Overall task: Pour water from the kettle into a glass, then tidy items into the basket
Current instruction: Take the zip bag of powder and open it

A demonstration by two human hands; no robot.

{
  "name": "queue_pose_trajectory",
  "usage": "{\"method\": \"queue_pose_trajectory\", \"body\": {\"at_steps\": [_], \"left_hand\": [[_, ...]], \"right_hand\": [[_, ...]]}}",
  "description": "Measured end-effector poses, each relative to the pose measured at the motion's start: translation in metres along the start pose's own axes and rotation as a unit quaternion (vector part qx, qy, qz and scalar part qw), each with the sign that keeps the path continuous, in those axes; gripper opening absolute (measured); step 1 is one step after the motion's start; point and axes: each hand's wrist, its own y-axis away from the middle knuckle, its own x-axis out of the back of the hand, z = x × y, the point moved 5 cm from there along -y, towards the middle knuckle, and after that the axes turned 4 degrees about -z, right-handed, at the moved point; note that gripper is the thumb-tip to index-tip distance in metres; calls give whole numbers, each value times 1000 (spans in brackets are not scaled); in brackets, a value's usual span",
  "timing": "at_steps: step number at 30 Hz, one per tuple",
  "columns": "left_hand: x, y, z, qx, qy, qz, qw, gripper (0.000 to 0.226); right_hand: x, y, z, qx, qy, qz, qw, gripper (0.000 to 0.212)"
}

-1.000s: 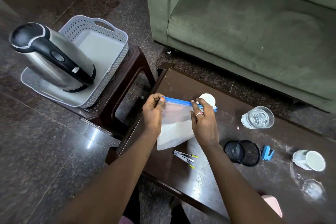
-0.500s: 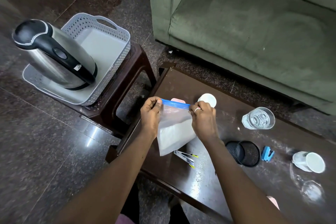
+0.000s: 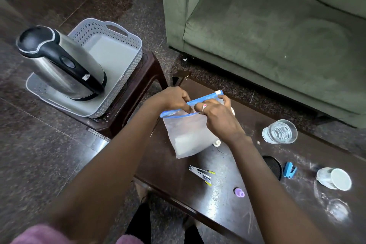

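Observation:
Both hands hold a clear zip bag (image 3: 188, 134) with a blue seal strip above the dark table (image 3: 227, 204). My left hand (image 3: 172, 99) pinches the seal near its left end. My right hand (image 3: 217, 117), with a ring on one finger, grips the seal further right. Something white lies inside the bag. The steel kettle (image 3: 63, 65) with a black handle stands inside the grey perforated basket (image 3: 122, 61) on a brown stool at the left. A glass (image 3: 279, 131) with water in it stands on the table to the right.
On the table lie nail clippers (image 3: 201, 173), a small purple cap (image 3: 239, 192), a black mesh cup (image 3: 274, 166) on its side, a blue stapler (image 3: 289, 170) and a tipped white-lidded jar (image 3: 333, 178). A green sofa (image 3: 267, 35) stands behind.
The bag has been lifted and tilted, its right end higher. My right hand has slid along the seal, closer to my left hand. The camera has moved nearer.

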Motion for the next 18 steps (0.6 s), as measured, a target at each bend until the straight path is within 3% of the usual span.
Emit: {"method": "queue_pose_trajectory", "body": {"at_steps": [4, 10, 14, 18], "left_hand": [[8, -2, 9, -2, -57, 48, 997, 29], [25, 12, 11, -5, 49, 222, 974, 26], [22, 15, 18, -68, 58, 229, 969, 33], [13, 9, 14, -106, 19, 219, 970, 37]], "right_hand": [[14, -5, 1, 24, 44, -59, 997, 44], [26, 1, 10, 38, 150, -160, 975, 31], [25, -8, 0, -7, 220, -148, 964, 28], [2, -11, -8, -71, 172, -233, 955, 31]]}}
